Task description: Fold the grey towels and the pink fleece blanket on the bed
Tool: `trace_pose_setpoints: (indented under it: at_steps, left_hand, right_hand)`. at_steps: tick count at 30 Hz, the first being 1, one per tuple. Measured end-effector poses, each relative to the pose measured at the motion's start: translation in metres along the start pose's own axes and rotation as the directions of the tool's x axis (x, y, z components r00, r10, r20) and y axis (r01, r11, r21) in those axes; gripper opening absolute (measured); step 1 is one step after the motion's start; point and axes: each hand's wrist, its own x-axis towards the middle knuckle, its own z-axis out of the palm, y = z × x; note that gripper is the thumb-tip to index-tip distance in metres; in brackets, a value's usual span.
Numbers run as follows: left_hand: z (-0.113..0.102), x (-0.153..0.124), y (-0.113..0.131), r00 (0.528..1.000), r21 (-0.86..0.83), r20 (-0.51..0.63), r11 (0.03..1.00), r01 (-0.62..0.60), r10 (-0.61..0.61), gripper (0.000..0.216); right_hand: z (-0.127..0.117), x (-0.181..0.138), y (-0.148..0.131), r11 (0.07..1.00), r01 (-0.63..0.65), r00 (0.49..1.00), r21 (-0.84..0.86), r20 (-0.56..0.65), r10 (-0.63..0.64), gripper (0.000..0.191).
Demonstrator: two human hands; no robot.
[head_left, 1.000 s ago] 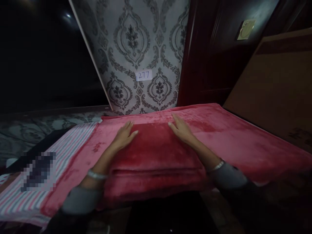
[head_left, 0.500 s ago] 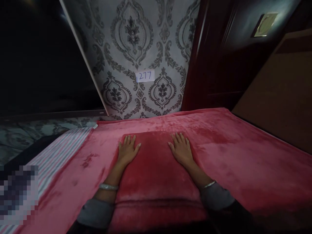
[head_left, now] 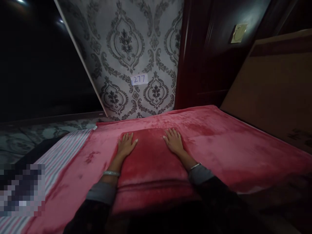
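Observation:
A folded red blanket lies in front of me, with a dark fold line across its near part. My left hand rests flat on its far left corner, fingers spread. On the far right corner lies my right hand, also flat with the fingers apart. Neither hand grips anything. Beneath the folded piece spreads a larger pink plush cover with darker red patches.
A striped cloth shows along the left edge of the pink cover. Behind stands a patterned wall with a paper label reading 277. A large dark screen is at left, a brown panel at right.
My view has shifted slightly to the right, so the wall and label sit further left. Both hands stay flat on the folded red blanket.

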Motion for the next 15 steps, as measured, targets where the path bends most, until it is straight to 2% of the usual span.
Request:
trace_pose_setpoints:
  at_steps: [4,7,10,11,13,15]
  left_hand:
    - [-0.028,-0.020,0.013,0.995,-0.064,-0.003,0.993,-0.102,0.102,0.065]
    - [-0.034,-0.062,0.047,0.965,-0.075,-0.055,0.963,-0.260,0.257,0.061]
    - [-0.021,-0.116,0.092,0.888,-0.092,-0.044,0.883,-0.459,0.457,0.056]
    - [-0.013,-0.132,0.105,0.840,-0.086,-0.041,0.835,-0.543,0.542,0.059]
    - [0.005,-0.154,0.123,0.790,-0.055,-0.062,0.788,-0.613,0.610,0.062]
    - [0.026,-0.164,0.131,0.776,-0.006,-0.095,0.779,-0.627,0.624,0.064]
  right_hand:
    - [-0.024,0.004,0.018,0.992,0.039,0.999,0.121,0.011,-0.041,0.053]
    - [-0.043,-0.001,0.035,0.983,0.090,0.996,0.159,-0.031,-0.086,0.058]
    - [-0.054,-0.009,0.044,0.975,0.149,0.988,0.164,-0.054,-0.142,0.057]
    - [-0.055,-0.010,0.044,0.973,0.170,0.985,0.159,-0.052,-0.164,0.056]
    - [-0.054,-0.008,0.039,0.968,0.213,0.977,0.134,-0.033,-0.210,0.054]
    - [-0.050,-0.003,0.031,0.962,0.257,0.966,0.095,0.001,-0.258,0.053]
